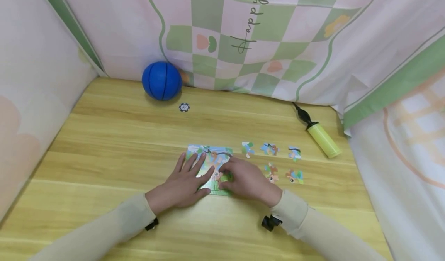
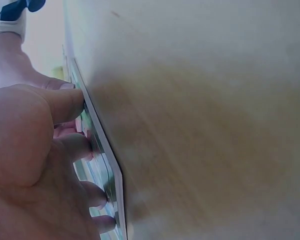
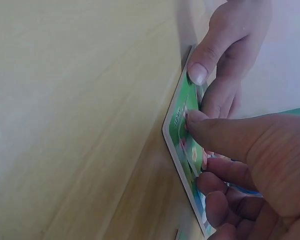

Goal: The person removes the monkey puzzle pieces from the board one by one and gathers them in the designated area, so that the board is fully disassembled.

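A jigsaw puzzle board with a picture of animals and greenery lies on the wooden table. My left hand rests over its left part, fingers spread and fairly straight, the thumb at the near edge. In the left wrist view the fingertips of that hand touch the board's face. Near the board's lower right corner, my right hand pinches a puzzle piece between thumb and fingers, low against the board. Much of the piece is hidden behind the fingers. Several loose puzzle pieces lie to the right of the board.
A blue ball stands at the back left against the curtain, with a poker chip in front of it. A yellow hand pump with a black end lies at the back right. Cloth walls border the table.
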`<state>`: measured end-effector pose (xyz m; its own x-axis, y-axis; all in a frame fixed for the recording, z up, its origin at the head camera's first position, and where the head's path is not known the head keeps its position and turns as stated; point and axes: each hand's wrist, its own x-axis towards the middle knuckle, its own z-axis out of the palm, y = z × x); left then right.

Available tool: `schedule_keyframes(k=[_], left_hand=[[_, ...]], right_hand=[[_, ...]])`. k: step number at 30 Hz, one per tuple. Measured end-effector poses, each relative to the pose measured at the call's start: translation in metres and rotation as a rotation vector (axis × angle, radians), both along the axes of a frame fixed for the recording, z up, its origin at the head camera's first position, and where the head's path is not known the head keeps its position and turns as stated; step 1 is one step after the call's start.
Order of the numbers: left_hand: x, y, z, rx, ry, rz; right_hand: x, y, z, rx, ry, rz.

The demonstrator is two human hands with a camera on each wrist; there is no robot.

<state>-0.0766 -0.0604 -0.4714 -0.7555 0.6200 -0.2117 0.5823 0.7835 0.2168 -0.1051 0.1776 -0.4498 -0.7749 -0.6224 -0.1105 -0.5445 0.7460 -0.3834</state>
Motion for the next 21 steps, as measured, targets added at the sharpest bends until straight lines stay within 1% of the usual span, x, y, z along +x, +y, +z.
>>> schedule_keyframes(k=[6,11,14,16,18,21], left_hand=[[-0.001,0.0,0.0,0.004,0.012,0.0],[0.0,-0.003,0.0,0.011,0.014,0.001],[0.0,-0.004,0.001,0.012,0.017,0.0],[0.001,-0.004,0.001,0.012,0.017,-0.002],[0.001,-0.004,0.002,0.024,0.014,-0.005],[0.001,-0.003,0.002,0.039,0.01,-0.006]], right_hand=[[0.004,-0.001,0.001,0.009,0.002,-0.01],[0.008,-0.003,0.001,-0.038,-0.001,-0.024],[0.009,-0.002,0.003,-0.091,-0.016,-0.04],[0.01,0.003,0.006,-0.152,-0.04,-0.049],[0.01,0.013,0.01,-0.226,-0.078,-0.044],[0.008,0.037,0.021,-0.313,-0.149,-0.008]])
